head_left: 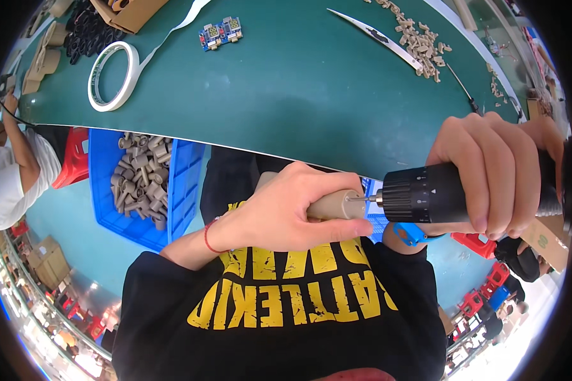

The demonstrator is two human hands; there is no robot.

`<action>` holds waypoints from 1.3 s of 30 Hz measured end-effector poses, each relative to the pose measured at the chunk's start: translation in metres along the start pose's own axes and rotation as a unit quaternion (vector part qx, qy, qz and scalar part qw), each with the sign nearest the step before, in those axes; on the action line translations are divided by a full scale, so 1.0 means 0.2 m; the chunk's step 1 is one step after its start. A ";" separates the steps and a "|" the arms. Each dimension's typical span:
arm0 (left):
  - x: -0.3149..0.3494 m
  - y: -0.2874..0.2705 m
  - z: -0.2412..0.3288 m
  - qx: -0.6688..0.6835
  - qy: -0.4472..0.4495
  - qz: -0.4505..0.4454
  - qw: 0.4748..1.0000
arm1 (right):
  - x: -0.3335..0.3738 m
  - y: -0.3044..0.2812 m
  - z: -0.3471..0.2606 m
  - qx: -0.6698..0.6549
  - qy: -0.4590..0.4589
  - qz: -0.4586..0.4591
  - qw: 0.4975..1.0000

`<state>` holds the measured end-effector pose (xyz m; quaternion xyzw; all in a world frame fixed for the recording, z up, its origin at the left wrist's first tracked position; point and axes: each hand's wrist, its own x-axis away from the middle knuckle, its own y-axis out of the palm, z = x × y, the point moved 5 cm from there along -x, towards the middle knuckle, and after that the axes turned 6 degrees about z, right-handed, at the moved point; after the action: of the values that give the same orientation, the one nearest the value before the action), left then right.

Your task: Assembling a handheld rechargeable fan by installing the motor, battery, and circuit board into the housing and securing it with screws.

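Observation:
In front of my chest, my left hand (276, 206) is closed round a beige cylindrical plastic housing (333, 208), its end facing right. My right hand (489, 174) grips a black power screwdriver (419, 195), held level and pointing left. Its thin metal bit (365, 199) reaches the upper part of the housing's end and appears to touch it. Whether a screw sits at the tip is too small to tell. My fingers hide much of the housing and most of the tool's handle.
A green table (248, 95) lies ahead, bearing a white tape roll (95, 86), small blue circuit boards (221, 33), pointed tweezers (378, 38) and a pile of small beige parts (422, 47). A blue bin (187, 184) of beige housings stands left. Another person (22, 165) sits at far left.

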<state>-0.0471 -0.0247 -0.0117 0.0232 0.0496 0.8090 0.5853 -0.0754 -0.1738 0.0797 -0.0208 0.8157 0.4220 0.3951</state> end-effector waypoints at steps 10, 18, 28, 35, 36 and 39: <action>0.01 0.02 0.01 -0.027 -0.012 -0.028 0.999 | 0.02 0.00 -0.07 -0.053 0.083 -0.115 0.988; 0.00 0.01 0.01 -0.005 -0.065 -0.039 0.997 | 0.00 -0.01 0.07 -0.190 -0.041 -0.017 0.981; 0.00 0.03 0.00 0.010 -0.116 -0.070 0.991 | 0.09 -0.06 -0.16 -0.039 0.109 0.028 0.993; 0.01 0.04 0.02 0.015 -0.091 -0.093 0.991 | 0.15 -0.05 -0.18 -0.050 -0.046 0.098 0.993; 0.01 0.04 0.02 0.011 -0.095 -0.102 0.990 | 0.16 -0.05 -0.16 -0.052 -0.068 0.108 0.991; 0.00 0.03 0.04 0.001 -0.107 -0.110 0.988 | 0.15 -0.05 -0.20 -0.045 -0.063 0.115 0.990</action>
<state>-0.0529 -0.0261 -0.0039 0.1042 -0.0105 0.7325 0.6727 -0.1182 -0.1998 0.0662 0.0825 0.7662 0.5012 0.3935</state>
